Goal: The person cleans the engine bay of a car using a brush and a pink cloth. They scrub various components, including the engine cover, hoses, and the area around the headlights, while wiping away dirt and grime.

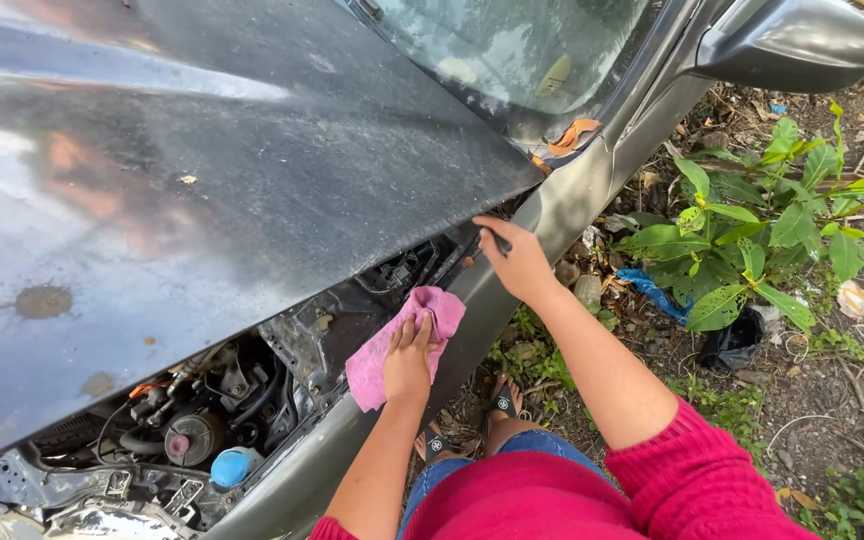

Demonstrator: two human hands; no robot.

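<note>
I stand beside a grey car with its hood [202,170] raised. My left hand [409,358] presses a pink cloth [402,335] flat against the top of the fender edge [492,300], beside the open engine bay. My right hand [517,262] reaches further up and grips the rear corner edge of the hood, fingers curled under it. Both sleeves are red knit.
The engine bay [192,420] shows hoses, a round cap and a blue reservoir cap [229,467]. The windshield [512,50] and a side mirror [792,45] lie ahead. To the right are leafy plants [752,230], litter and bare ground. My sandaled feet [500,403] stand by the fender.
</note>
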